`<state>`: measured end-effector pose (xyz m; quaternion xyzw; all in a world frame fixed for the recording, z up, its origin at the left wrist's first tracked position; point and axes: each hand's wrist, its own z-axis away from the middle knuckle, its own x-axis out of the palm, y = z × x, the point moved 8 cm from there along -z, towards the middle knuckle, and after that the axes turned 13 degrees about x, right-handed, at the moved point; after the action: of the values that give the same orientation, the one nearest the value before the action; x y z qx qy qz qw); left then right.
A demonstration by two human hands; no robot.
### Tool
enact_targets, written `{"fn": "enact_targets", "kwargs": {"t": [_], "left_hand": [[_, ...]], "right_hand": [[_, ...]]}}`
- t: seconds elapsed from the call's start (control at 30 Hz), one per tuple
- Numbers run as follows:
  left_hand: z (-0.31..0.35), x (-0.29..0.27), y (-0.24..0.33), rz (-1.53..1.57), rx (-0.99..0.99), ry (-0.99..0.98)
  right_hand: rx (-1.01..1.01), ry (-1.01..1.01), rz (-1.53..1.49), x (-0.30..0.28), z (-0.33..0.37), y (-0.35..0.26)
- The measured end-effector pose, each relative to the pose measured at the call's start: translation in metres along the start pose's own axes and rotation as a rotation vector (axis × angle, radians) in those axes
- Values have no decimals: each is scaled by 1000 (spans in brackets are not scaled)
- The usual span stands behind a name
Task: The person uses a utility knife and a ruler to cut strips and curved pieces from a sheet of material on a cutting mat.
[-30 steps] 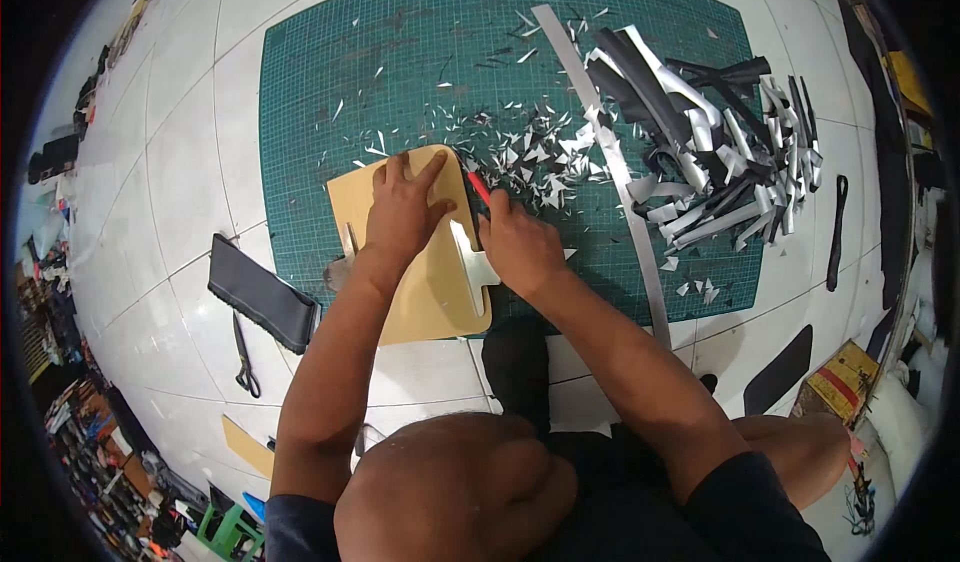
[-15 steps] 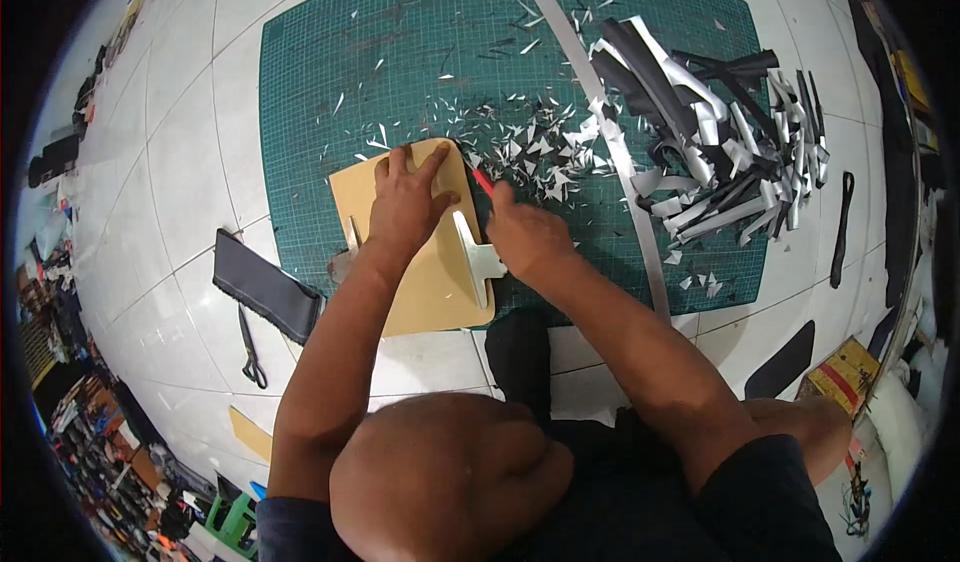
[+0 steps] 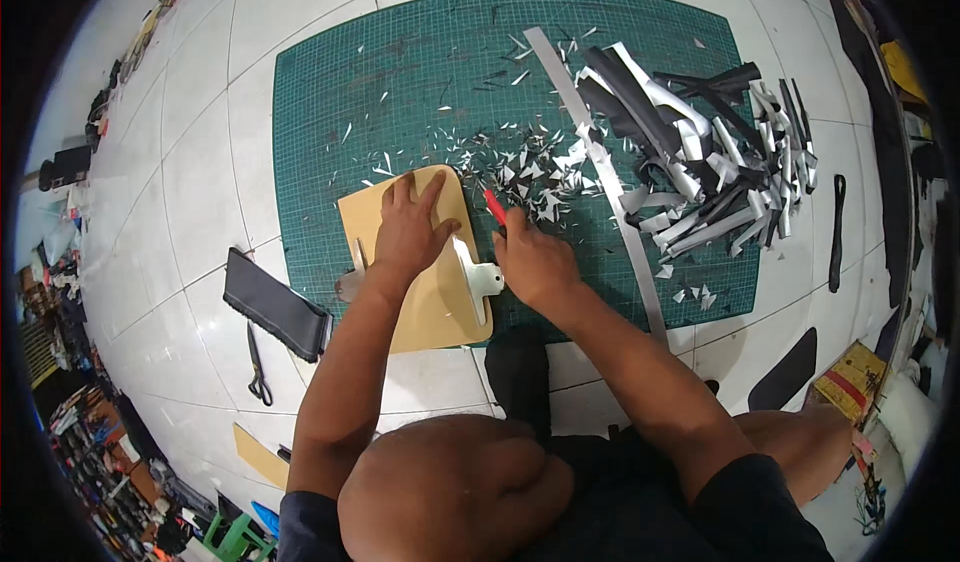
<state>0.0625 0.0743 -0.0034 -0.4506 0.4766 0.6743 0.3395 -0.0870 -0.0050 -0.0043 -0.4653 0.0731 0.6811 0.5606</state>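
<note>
My left hand lies spread on a tan board with rounded corners, pressing it against the green cutting mat. A silvery clip grips the board's right edge, and a second metal clip sits at its left edge, partly behind my left forearm. Just right of the board, my right hand is closed round a red-handled cutter. Its tip is too small to make out. Small black and white clippings are scattered beyond it.
A long metal ruler crosses the mat, beside a heap of black and white strips. On the tiled floor at left are a dark folded piece and scissors. A black flat piece lies at right.
The cutter in my right hand has moved a little away from the board's edge. My left hand keeps its place on the board. The whole view has shifted slightly.
</note>
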Motion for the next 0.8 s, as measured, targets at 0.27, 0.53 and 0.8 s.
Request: {"fn": "enact_targets", "kwargs": {"t": [0.27,0.53,0.8], "left_hand": [[-2,7,4,10,34,2],[-1,0,5,-17,38,-28],[116,-23,-47,-178,-615,256]], "right_hand": [[-47,41,-13,24,-13,-5],[2,25,-17,20,-18,-6],[-78,142,-222,-47,2,79]]}}
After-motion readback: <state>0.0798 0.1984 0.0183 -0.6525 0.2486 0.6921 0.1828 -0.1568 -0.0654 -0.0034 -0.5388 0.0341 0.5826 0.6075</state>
